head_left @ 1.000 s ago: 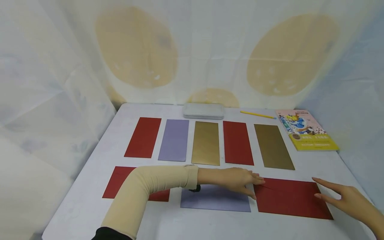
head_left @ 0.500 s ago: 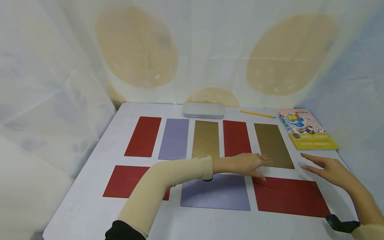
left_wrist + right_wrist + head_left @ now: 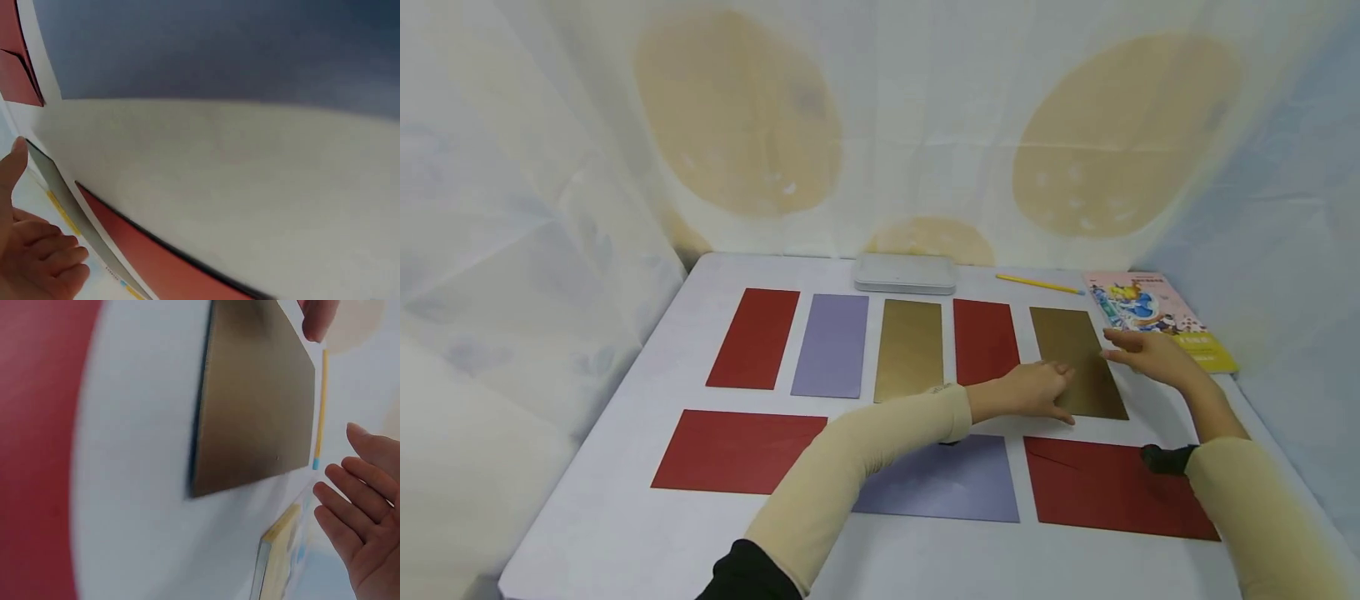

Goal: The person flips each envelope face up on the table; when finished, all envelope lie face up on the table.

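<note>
A flat gold envelope-like rectangle [image 3: 1078,367] lies at the right end of the back row. My left hand [image 3: 1033,389] is at its left edge, fingers loosely curled and thumb out; contact cannot be told. Off its right edge hovers my right hand [image 3: 1153,357]. The right wrist view shows this hand [image 3: 369,512] with fingers fairly straight, holding nothing, apart from the gold rectangle [image 3: 256,400]. Closer to me lies a red envelope [image 3: 1097,483] with a flap line. My left forearm partly covers a purple rectangle [image 3: 955,483] beside it and a wide red one [image 3: 737,450].
The back row also has a red [image 3: 752,337], a purple [image 3: 829,344], a gold [image 3: 910,346] and another red rectangle [image 3: 985,337]. Behind them stand a grey flat case [image 3: 904,273], a yellow pencil [image 3: 1037,283] and a picture book [image 3: 1131,300]. Cloth hangs around the white table [image 3: 587,533].
Both hands have left the front right red envelope and moved away from me to the gold rectangle, one on each side. The flat rectangles stay in place.
</note>
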{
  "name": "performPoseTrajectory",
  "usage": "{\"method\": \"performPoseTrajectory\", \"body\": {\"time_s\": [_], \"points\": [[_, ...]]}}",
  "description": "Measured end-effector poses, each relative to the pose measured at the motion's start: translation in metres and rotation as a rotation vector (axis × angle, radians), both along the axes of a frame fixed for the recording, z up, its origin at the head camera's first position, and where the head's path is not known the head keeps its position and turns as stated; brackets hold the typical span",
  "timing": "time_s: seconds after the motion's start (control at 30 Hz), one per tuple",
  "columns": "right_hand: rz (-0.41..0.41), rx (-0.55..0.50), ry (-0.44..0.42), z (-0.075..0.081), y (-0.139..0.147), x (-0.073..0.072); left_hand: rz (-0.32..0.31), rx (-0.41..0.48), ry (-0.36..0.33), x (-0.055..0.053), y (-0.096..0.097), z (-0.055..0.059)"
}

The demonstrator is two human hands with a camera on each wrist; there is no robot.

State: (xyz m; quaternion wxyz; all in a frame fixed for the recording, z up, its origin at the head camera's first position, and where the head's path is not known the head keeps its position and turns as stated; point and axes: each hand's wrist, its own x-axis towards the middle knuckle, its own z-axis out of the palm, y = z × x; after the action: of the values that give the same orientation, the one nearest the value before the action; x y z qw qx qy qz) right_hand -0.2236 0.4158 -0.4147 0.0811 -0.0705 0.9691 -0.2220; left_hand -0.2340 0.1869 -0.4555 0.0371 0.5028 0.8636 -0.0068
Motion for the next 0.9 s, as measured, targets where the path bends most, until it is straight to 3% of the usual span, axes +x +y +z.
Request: {"method": "performPoseTrajectory", "body": {"time_s": [0.13, 0.3, 0.43, 0.63, 0.9], "points": [[-0.029, 0.004, -0.041, -0.001, -0.003, -0.016, 0.054, -0.015, 0.027, -0.002, 0.005, -0.004], [-0.058, -0.048, -0.07, -0.003, -0.004, -0.025, 0.111, -0.017, 0.041, -0.003, 0.009, -0.005], [-0.042, -0.056, -0.051, -0.006, -0.003, -0.027, 0.14, -0.012, 0.048, -0.001, 0.011, -0.006], [-0.058, -0.051, -0.03, -0.012, -0.004, -0.028, 0.182, -0.012, -0.013, 0.001, 0.011, -0.003], [-0.105, -0.149, -0.036, -0.017, -0.002, -0.022, 0.19, -0.018, -0.065, 0.003, 0.011, 0.0]]}}
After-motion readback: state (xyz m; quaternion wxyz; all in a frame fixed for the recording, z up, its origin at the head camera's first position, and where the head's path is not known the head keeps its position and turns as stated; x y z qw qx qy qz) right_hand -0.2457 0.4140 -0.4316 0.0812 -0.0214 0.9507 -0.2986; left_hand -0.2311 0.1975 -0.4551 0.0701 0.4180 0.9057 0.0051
